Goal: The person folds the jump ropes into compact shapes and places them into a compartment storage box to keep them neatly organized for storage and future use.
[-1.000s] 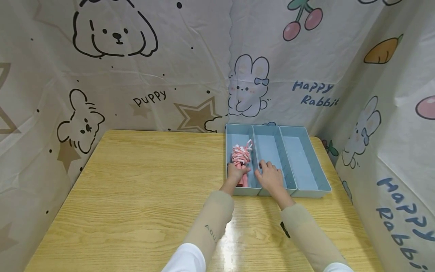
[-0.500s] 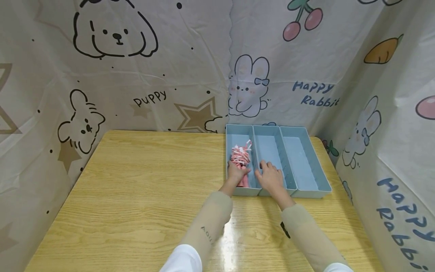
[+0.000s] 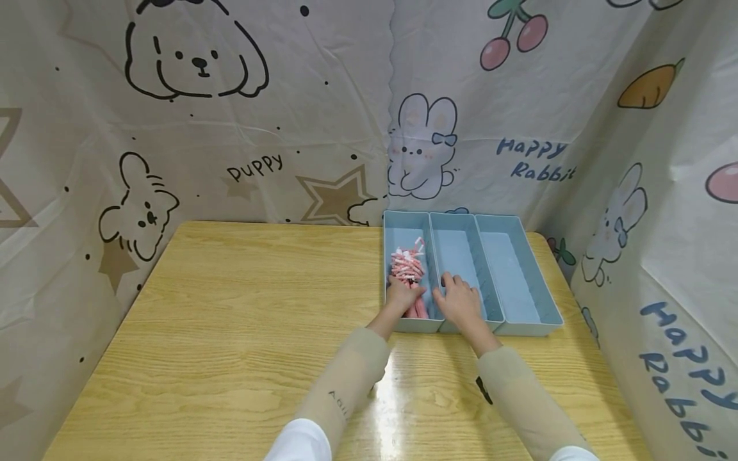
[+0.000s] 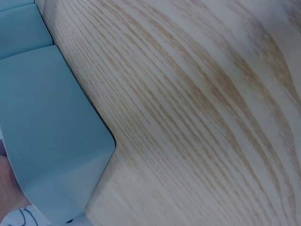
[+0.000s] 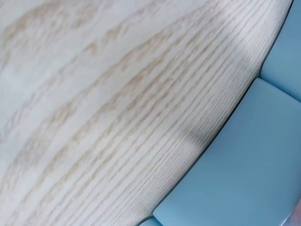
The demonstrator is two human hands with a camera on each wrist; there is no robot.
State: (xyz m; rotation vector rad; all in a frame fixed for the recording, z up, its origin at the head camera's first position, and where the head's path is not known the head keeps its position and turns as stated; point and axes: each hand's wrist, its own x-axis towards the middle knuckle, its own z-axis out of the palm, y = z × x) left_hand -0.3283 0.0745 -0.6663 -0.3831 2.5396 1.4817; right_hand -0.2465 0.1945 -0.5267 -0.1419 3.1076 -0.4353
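In the head view, a bundled pink and white jump rope with pink handles lies in the left compartment of a light blue bin. My left hand grips it near the top of the handles, thumb across them; its other fingers are mostly hidden. My right hand is over the middle compartment with fingers loosely bent, its thumb by the divider, holding nothing visible. The wrist views mostly show the bin's outer wall and the table, with only a sliver of each hand.
The bin has three long compartments side by side and stands at the table's back right. Wooden tabletop extends to the left and in front. A printed cloth hangs behind and on both sides.
The jump rope's coiled end has shifted slightly left and its handles slightly right under my left hand. My left forearm has swung a little left. The right hand stays put.
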